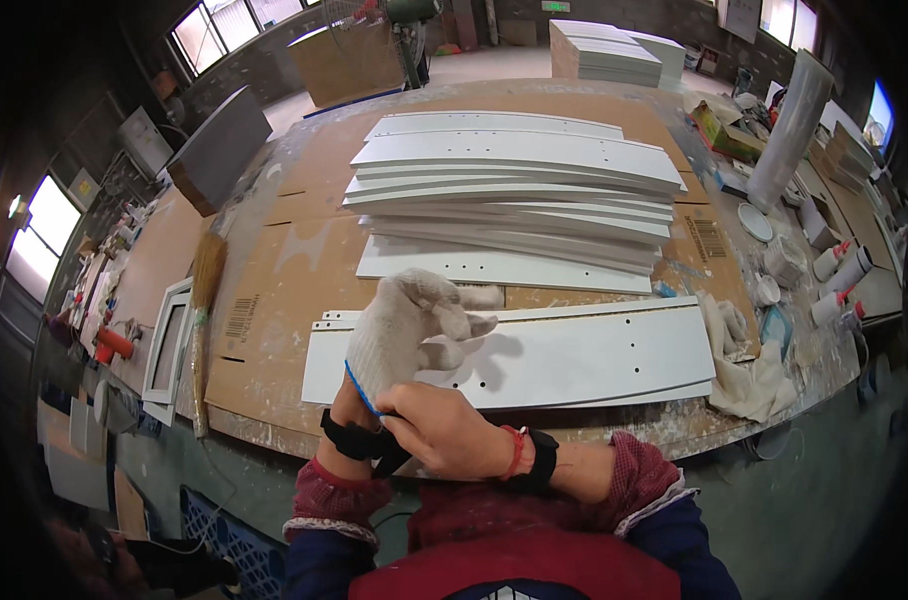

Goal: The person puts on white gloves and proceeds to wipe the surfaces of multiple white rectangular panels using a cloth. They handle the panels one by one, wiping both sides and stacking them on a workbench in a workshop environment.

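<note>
My left hand point(412, 325) wears a white knitted glove point(386, 340) with a blue-edged cuff. Its fingers are apart and partly bent, with nothing between them. Bare, my right hand point(444, 428) is closed on the glove's cuff at the left wrist. Beneath both hands, at the table's near edge, lie white boards point(574, 350) with small dark holes; one shows a brown strip along its far edge. A larger stack of white boards point(514, 190) lies just beyond, its pieces slightly fanned out. Black bands are around both wrists.
Cardboard sheets point(274, 290) cover the table. A broom point(205, 300) and a white frame point(167, 345) lie at the left. At the right are a crumpled white cloth point(749, 375), bottles point(829, 262) and a plastic-wrapped roll point(789, 130). A blue crate point(229, 540) stands below left.
</note>
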{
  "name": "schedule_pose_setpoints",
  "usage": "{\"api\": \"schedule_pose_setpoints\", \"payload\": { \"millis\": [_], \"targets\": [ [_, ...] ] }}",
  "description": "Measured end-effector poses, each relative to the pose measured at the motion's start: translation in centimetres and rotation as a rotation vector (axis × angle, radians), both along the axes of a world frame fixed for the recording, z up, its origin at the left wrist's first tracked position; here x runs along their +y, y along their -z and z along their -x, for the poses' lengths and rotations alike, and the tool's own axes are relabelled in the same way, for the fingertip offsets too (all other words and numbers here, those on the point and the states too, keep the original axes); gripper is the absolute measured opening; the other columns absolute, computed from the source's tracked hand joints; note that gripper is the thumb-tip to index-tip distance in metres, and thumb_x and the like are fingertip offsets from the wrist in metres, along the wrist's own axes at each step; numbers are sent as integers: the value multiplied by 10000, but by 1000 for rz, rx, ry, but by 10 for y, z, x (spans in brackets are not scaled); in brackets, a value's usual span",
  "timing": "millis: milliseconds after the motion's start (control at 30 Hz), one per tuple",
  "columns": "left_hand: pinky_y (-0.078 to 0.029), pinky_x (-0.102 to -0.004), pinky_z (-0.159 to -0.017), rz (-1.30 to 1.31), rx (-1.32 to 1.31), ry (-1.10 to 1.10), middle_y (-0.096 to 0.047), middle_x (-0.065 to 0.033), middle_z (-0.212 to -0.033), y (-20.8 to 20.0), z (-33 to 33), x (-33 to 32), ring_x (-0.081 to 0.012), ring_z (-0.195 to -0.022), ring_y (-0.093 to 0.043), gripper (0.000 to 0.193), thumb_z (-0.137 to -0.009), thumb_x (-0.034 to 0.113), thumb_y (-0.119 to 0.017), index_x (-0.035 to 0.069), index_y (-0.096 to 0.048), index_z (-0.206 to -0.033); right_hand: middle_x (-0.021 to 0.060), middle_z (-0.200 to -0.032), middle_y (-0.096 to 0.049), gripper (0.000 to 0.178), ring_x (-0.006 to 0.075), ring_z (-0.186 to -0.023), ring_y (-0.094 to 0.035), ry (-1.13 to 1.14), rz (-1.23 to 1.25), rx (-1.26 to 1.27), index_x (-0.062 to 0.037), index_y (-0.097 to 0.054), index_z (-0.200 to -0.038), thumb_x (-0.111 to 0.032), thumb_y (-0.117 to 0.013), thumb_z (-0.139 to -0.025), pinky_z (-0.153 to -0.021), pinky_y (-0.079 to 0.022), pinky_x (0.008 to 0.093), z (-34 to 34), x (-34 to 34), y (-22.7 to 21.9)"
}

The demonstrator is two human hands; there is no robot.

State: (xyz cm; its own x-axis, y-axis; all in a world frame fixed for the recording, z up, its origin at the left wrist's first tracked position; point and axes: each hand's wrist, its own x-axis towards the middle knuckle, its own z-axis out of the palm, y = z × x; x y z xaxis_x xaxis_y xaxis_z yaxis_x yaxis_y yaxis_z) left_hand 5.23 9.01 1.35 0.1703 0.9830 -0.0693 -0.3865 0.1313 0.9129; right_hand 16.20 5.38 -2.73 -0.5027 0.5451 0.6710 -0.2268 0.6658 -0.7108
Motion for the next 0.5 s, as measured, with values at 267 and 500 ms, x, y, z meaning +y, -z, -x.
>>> {"api": "schedule_pose_setpoints", "payload": {
  "millis": [267,500],
  "targets": [
    [-458,-407,-921,-94,51,163,-599,-144,-1156,12,-3,21,-298,-1113,-573,473,-874,594,-462,155,-585,-1002,170,-826,-593,179,343,-726,-603,2,57,-3,-6,-540,-1019,-15,-588,-847,-621,-469,389,-6,3,1],
    [-197,-445,-1131,-1098,1918,-201,-474,-102,-1400,-7,-7,27,-232,-1327,-374,661,-756,639,-537,214,-592,-1259,148,-865,-547,180,319,-772,-573,169,-71,-29,-19,-540,-1002,-26,-608,-835,-664,-465,373,-11,12,2]
  ]
}}
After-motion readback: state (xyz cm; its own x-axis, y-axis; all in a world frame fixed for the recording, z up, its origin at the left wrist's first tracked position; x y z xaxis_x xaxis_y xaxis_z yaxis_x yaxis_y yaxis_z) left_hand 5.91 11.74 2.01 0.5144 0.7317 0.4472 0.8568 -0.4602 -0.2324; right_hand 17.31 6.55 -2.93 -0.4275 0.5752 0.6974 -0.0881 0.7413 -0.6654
